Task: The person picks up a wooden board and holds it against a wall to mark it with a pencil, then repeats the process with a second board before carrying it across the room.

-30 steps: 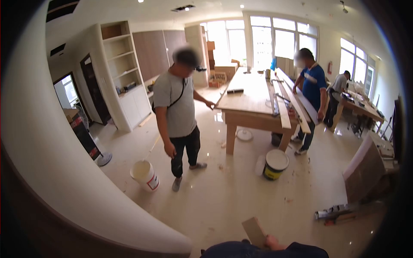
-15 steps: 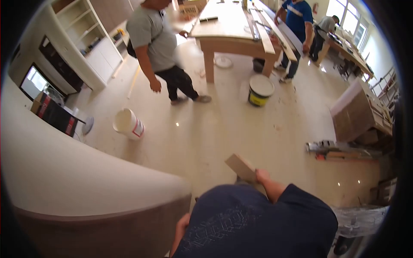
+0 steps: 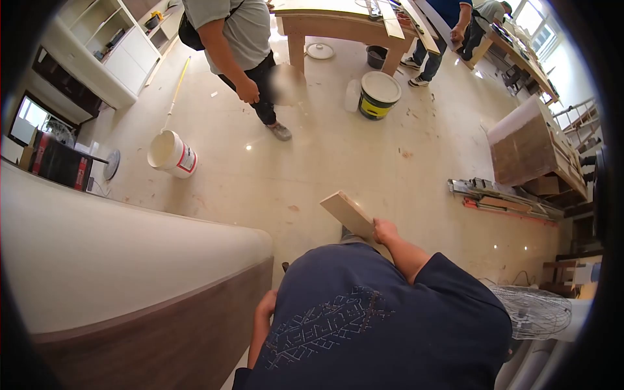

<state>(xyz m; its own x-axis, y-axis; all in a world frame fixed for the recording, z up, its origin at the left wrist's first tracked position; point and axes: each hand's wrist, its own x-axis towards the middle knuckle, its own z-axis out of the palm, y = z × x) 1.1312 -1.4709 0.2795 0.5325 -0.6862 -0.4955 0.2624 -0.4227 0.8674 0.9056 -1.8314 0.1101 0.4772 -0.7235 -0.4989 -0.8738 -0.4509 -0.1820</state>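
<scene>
In the head view, my right hand [image 3: 385, 231] is closed on the near end of a flat piece of wooden board [image 3: 348, 213]. The board slants up and to the left in front of my body, above the tiled floor. My left hand [image 3: 267, 303] hangs low at my left side, close to the curved wall. My dark blue shirt hides its fingers. A small dark tip [image 3: 285, 266] pokes out just above it; I cannot make out what it belongs to.
A white wall with brown lower panel [image 3: 169, 305] runs along my left. Ahead stand a white bucket [image 3: 172, 155], a lidded bucket [image 3: 380, 96] and a worktable [image 3: 344, 29]. A co-worker in grey [image 3: 237, 39] stands nearby. Stacked strips [image 3: 500, 198] and a fan [image 3: 536, 312] are at right.
My view has tipped downward, so the buckets and worktable sit higher in it. My right hand still holds the board. The co-worker in grey appears nearer, legs shifted.
</scene>
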